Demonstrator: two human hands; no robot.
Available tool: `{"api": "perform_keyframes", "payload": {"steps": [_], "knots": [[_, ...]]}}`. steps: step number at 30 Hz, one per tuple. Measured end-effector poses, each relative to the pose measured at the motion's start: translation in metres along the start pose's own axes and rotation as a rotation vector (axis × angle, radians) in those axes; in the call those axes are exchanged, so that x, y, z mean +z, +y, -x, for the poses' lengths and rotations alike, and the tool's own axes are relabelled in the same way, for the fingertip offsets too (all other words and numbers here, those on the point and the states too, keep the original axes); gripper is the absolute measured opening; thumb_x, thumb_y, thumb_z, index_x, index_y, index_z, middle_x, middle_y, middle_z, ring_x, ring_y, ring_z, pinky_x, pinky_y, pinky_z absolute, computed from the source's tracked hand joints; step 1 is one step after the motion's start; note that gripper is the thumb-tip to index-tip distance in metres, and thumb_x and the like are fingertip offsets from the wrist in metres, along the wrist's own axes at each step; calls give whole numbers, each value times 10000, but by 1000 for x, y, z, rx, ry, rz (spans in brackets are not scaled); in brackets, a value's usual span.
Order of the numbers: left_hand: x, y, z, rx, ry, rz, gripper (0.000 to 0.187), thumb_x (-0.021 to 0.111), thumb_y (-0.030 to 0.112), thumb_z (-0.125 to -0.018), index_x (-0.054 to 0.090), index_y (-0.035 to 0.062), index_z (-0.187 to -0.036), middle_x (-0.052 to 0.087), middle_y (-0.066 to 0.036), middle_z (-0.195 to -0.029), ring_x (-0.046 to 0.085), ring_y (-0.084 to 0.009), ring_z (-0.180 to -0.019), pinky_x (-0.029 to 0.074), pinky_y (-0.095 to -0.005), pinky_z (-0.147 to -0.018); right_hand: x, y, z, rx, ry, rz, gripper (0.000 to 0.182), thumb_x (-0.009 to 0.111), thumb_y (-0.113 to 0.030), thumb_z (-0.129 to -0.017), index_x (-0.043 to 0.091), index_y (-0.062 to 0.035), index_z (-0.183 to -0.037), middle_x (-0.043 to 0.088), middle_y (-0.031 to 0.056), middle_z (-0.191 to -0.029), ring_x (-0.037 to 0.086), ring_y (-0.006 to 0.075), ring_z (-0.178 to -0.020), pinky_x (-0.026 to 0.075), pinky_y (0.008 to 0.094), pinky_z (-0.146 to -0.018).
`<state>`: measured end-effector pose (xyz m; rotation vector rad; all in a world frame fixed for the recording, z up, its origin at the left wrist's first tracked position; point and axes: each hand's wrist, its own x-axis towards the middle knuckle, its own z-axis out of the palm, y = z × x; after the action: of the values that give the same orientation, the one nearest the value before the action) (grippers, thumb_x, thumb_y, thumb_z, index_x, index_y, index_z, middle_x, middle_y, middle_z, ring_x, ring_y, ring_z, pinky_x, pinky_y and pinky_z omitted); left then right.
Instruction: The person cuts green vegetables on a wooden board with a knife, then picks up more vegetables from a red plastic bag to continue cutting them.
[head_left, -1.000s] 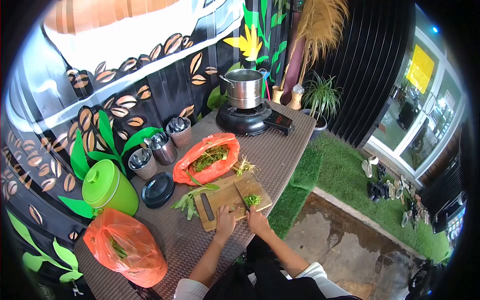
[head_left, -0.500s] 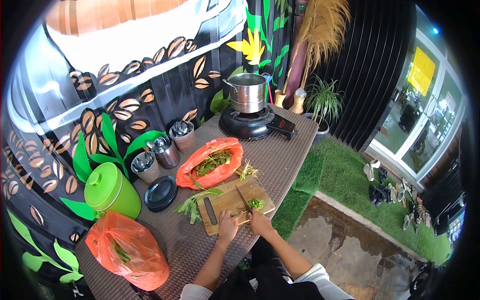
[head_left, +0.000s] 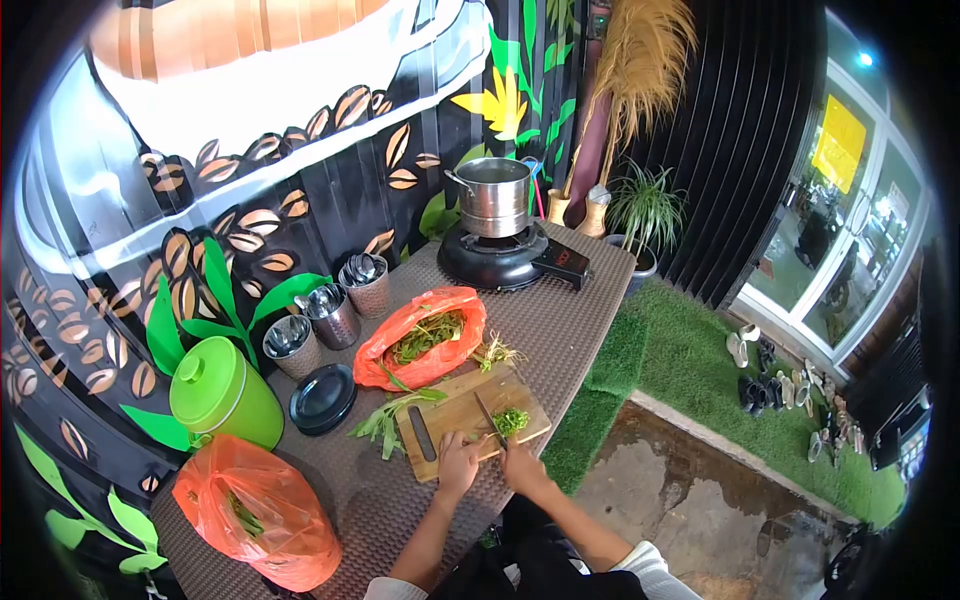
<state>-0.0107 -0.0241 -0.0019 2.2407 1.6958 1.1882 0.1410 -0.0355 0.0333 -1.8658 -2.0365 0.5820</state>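
Right hand (head_left: pixel 518 462) fingers wrapped on knife (head_left: pixel 488 415) handle, left hand (head_left: pixel 456 461) fingers curled pressing greens on cutting board (head_left: pixel 445 410), chopped greens (head_left: pixel 511 420) beside blade

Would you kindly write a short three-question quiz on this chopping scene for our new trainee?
1. True or false: the right hand holds the knife over the wooden cutting board.
2. Where is the steel pot? A) on the black burner B) on the grass C) inside the green lidded container
3. Fill in: the left hand rests on the near edge of the ____.

Key: 1 true; 2 A; 3 cutting board. The chopped greens lie right of the blade.
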Motion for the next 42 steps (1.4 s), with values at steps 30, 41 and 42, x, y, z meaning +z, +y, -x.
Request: {"api": "perform_keyframes", "payload": {"steps": [30, 41, 42], "knots": [[-3, 7, 1, -61, 14, 57, 294, 578, 43, -707, 704, 132, -957, 490, -65, -757, 489, -261, -817, 408, -381, -790, 2, -22, -20, 106, -130, -36, 312, 399, -303, -937, 395, -9, -1042, 620, 275, -845, 625, 429, -822, 498, 521, -720], [0, 3, -2, -122, 80, 153, 156, 615, 67, -781, 688, 56, -918, 620, -84, -866, 530, -276, -863, 441, -353, -781, 2, -20, -26, 104, -145, -49, 318, 388, -297, -941, 383, -1, -1056, 618, 283, -864, 613, 455, -829, 493, 524, -728], [0, 3, -3, -119, 79, 152, 156, 615, 67, -781, 688, 56, -918, 620, -84, -866, 530, -276, -863, 441, -353, -781, -1, -19, -30, 79, -165, -63, 320, 390, -297, -940, 378, -3, -1065, 620, 279, -864, 612, 458, -829, 492, 528, -730]]}}
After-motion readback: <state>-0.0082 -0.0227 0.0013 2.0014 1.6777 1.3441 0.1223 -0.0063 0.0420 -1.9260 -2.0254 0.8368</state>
